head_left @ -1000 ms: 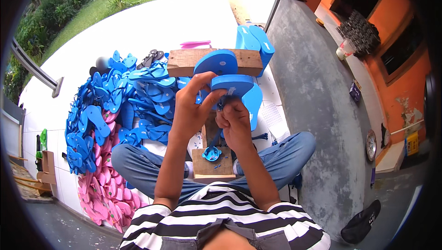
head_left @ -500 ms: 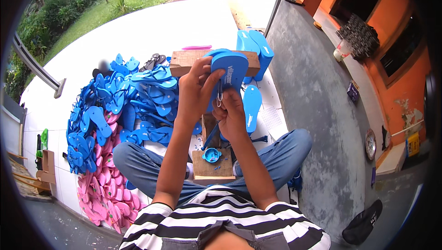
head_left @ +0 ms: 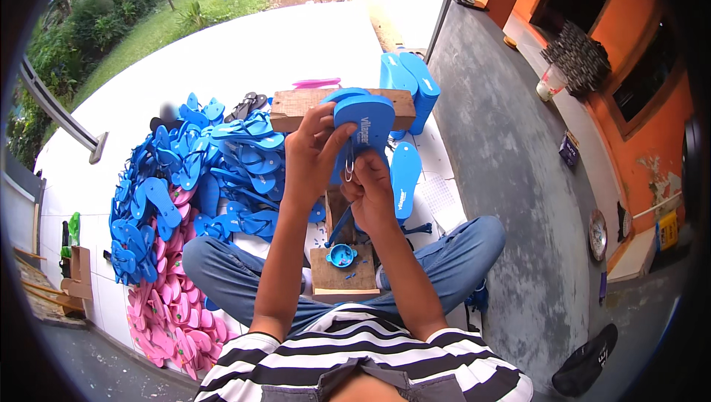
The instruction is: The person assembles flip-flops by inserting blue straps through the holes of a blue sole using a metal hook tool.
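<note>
My left hand (head_left: 315, 143) is closed on a blue flip-flop sole (head_left: 374, 117), thumb on its face, fingers behind. A second blue sole edge shows just behind it. The sole stands tilted against a wooden crossbar (head_left: 296, 105). Below the sole's face, my right hand (head_left: 369, 187) pinches a thin metal wire loop (head_left: 349, 168) that reaches up to the sole; where its upper tip ends is hard to see. A blue strap (head_left: 339, 226) slants down beside my right hand. On a wooden board (head_left: 322, 276) between my legs sits a small blue bowl (head_left: 341, 255) with blue scraps.
Piles of blue flip-flops (head_left: 159, 198) and pink flip-flops (head_left: 170, 320) cover the floor at my left. Stacked blue soles (head_left: 418, 94) stand beyond the crossbar's right end, and a loose blue sole (head_left: 404, 180) lies nearer. A printed paper sheet (head_left: 443, 202) is by my right knee.
The whole view has shifted slightly. Both hands keep their grips on the sole and the wire loop, with only a small movement at the sole.
</note>
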`<action>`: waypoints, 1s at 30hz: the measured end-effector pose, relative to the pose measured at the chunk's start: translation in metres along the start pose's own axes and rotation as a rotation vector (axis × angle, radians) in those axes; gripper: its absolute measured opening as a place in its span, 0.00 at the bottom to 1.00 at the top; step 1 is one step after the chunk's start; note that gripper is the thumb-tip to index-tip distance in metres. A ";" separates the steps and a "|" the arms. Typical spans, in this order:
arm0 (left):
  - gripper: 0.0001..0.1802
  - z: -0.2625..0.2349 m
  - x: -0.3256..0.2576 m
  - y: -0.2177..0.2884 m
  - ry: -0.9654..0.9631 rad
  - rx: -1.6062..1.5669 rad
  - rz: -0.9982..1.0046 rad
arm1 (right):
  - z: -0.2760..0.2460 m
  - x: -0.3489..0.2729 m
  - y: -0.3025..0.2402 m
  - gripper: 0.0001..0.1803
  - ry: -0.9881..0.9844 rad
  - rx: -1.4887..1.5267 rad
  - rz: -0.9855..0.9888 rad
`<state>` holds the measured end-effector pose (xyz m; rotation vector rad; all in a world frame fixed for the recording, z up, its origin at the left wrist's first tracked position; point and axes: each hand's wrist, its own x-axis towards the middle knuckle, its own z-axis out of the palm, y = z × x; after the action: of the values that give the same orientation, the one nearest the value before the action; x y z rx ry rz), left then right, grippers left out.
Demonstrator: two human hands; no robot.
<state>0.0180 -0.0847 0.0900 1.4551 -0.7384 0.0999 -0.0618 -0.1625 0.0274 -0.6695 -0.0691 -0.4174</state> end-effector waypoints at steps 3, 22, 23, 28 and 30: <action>0.18 0.000 0.001 -0.005 0.018 -0.073 0.036 | -0.001 -0.005 -0.007 0.07 -0.067 -0.102 -0.024; 0.23 0.004 -0.003 0.015 -0.235 -0.347 -0.120 | 0.011 0.040 -0.070 0.29 -0.359 -0.672 -0.264; 0.23 0.005 -0.005 0.018 -0.203 -0.334 -0.130 | 0.014 0.039 -0.070 0.26 -0.339 -0.686 -0.244; 0.24 0.007 -0.032 0.037 -0.134 -0.262 -0.094 | 0.028 0.000 -0.050 0.18 -0.055 -0.745 -0.294; 0.24 0.002 -0.051 0.040 -0.122 -0.276 -0.155 | 0.025 -0.050 -0.056 0.18 -0.015 -0.875 -0.090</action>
<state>-0.0419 -0.0614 0.0988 1.2561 -0.7051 -0.2045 -0.1282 -0.1687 0.0706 -1.5354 0.0777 -0.5284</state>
